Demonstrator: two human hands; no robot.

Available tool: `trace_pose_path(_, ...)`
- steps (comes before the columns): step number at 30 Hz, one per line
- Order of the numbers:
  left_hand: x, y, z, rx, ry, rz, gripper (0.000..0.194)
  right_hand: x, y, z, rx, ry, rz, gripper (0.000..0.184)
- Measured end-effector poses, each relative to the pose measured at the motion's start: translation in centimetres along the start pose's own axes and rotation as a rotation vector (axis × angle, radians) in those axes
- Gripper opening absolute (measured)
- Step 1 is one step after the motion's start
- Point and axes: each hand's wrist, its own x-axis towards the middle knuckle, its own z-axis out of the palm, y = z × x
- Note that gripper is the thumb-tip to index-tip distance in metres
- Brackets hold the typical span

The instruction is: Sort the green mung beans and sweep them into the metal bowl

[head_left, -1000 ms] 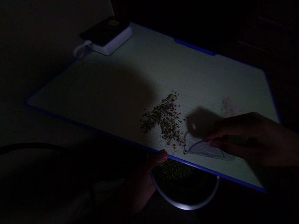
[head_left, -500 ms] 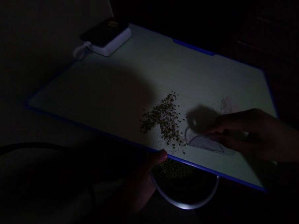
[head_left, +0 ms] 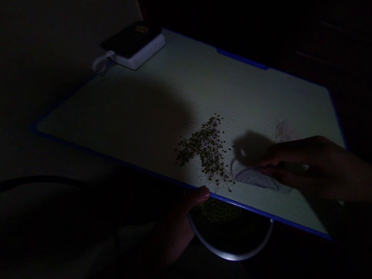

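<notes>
My right hand (head_left: 310,167) pinches a clear protractor (head_left: 258,179) that lies low over a white board with a blue rim (head_left: 248,91). To the protractor's left, small green beans (head_left: 206,147), apparently mung beans, lie in a loose heap with pale bits of husk among them. My left hand (head_left: 180,230) grips the board's near edge, its thumb on top and the other fingers hidden below. Partly under that edge is a round metal bowl (head_left: 231,257) holding more green beans.
At the board's far left corner rests a white box-shaped device with a dark top (head_left: 135,45) and a strap loop. A patch of pale husk bits (head_left: 284,130) lies beyond my right hand. A dark cable (head_left: 36,179) curves at the left. The surroundings are very dark.
</notes>
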Motion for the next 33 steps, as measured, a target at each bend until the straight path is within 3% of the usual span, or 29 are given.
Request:
trace_pose_path(15,0.1,-0.2,-0.4,-0.005,0.001,-0.004,0.053,0.4,-0.5,0.6,0.080,-0.084,-0.042,0.022)
trace_pose_path(18,0.0,-0.3,-0.5,-0.013,-0.001,-0.008,0.047,0.4,-0.5,0.5,0.062,-0.080,-0.034,0.022)
trace_pose_path(24,0.0,-0.2,-0.3,-0.010,-0.020,0.012,0.016,0.6,-0.6,0.8,0.074,-0.062,-0.072,0.020)
trace_pose_path(33,-0.1,-0.3,-0.7,-0.016,0.023,-0.051,0.023,0.6,-0.6,1.2,0.108,-0.135,-0.082,0.018)
